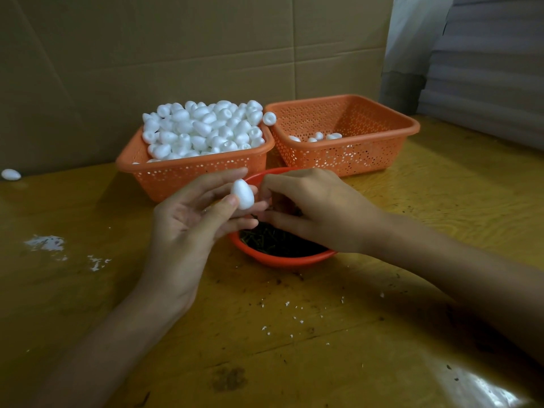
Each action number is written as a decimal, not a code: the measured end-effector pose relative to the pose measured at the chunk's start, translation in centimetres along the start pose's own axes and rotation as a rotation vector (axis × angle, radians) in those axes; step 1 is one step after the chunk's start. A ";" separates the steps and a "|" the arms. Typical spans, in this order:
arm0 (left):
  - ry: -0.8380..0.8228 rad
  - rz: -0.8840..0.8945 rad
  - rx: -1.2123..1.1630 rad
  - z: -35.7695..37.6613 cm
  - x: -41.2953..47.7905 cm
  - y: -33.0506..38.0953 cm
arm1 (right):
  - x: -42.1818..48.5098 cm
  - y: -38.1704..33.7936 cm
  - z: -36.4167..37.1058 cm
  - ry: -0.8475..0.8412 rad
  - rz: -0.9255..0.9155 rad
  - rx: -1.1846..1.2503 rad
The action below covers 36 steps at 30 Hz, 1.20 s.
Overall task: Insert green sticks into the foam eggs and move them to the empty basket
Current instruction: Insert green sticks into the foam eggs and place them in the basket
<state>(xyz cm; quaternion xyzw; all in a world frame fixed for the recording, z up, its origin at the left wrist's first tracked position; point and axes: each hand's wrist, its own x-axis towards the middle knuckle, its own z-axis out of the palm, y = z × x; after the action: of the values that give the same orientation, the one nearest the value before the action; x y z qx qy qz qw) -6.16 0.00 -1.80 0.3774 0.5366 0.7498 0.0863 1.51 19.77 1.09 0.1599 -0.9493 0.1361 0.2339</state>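
My left hand (pixel 188 219) pinches a white foam egg (pixel 243 194) between thumb and fingers, above the rim of a red bowl (pixel 282 257) filled with dark green sticks (pixel 276 240). My right hand (pixel 312 207) hovers over the bowl with its fingers curled close to the egg; whether it holds a stick is hidden. Behind, the left orange basket (pixel 164 172) is heaped with foam eggs (pixel 203 128). The right orange basket (pixel 382 142) holds a few eggs (pixel 319 136) on its floor.
One loose egg (pixel 11 174) lies at the far left of the yellow wooden table (pixel 412 231). White foam crumbs (pixel 47 242) and dark specks are scattered on the table. A cardboard wall (pixel 176 54) stands behind the baskets.
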 end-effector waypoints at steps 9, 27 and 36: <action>-0.001 -0.012 -0.036 0.0 0.0 0.1 | 0.0 0.1 0.1 0.013 0.007 -0.011; -0.033 -0.005 -0.033 -0.6 0.1 0.1 | -0.2 0.1 0.5 0.134 0.067 0.024; -0.005 -0.022 -0.071 -0.5 0.1 0.1 | -0.1 0.2 0.8 0.220 0.123 0.060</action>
<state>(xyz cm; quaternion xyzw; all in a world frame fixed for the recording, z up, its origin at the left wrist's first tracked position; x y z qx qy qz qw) -6.54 -0.31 -1.68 0.3699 0.5134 0.7666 0.1093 1.22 19.73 0.29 0.0922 -0.9213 0.1955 0.3231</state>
